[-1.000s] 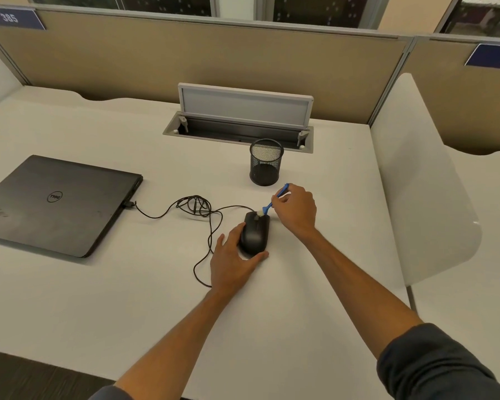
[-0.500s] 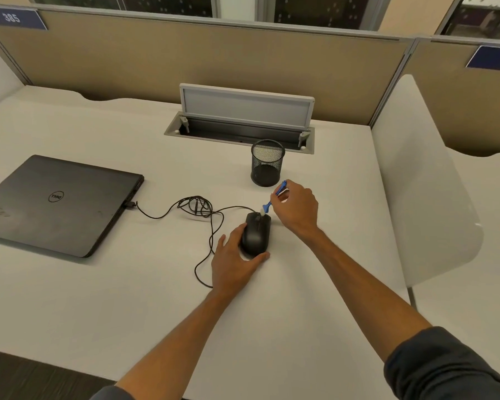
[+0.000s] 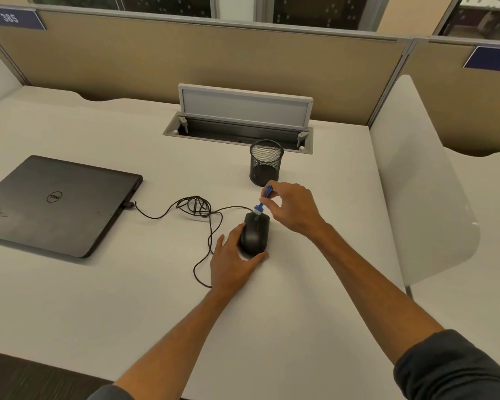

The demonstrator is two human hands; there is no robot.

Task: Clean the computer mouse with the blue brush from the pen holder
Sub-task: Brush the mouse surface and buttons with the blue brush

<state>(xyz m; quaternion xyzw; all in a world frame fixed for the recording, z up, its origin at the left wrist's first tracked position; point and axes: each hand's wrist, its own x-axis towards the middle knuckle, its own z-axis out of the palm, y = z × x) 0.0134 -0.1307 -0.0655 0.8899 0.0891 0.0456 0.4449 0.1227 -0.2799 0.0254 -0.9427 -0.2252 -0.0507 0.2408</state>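
A black wired computer mouse [image 3: 254, 232] lies on the white desk [image 3: 315, 298]. My left hand [image 3: 231, 261] cups its near left side, thumb along its near edge. My right hand [image 3: 293, 207] pinches a small blue brush [image 3: 262, 202] by the handle, with pale bristles touching the mouse's front near the wheel. The black mesh pen holder [image 3: 265, 163] stands just behind the brush and looks empty.
A closed black laptop [image 3: 55, 204] lies at the left, with the mouse cable [image 3: 197, 209] coiled between it and the mouse. An open cable hatch [image 3: 240, 122] sits at the back. A white divider panel [image 3: 425, 183] rises at the right.
My right hand and the brush have shifted slightly over the mouse's front, with the brush standing a little steeper. My left hand stays on the mouse.
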